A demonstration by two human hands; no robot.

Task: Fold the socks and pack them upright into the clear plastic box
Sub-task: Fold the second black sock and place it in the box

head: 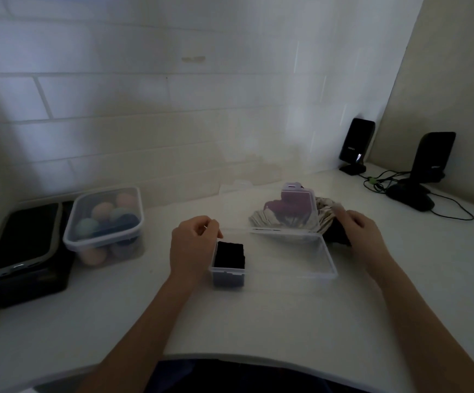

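A clear plastic box [329,269] lies across the middle of the white table. One folded black sock [228,255] stands upright at its left end; the other part of the box holds nothing. My left hand [193,245] hovers at the box's left end with fingers loosely curled, the thumb by the rim, holding nothing. Behind the box its clear lid [301,194] stands up, and a purple sock [289,208] shows through it on a pile of pale socks [264,218]. My right hand [366,236] reaches into the pile's right side and grips a dark sock [336,235].
A lidded container of coloured balls [102,222] stands at the left, beside a black case with a dark device [23,239] on top. Two black speakers [356,143] [431,157], a mouse [411,198] and cables occupy the back right. The wall is close behind.
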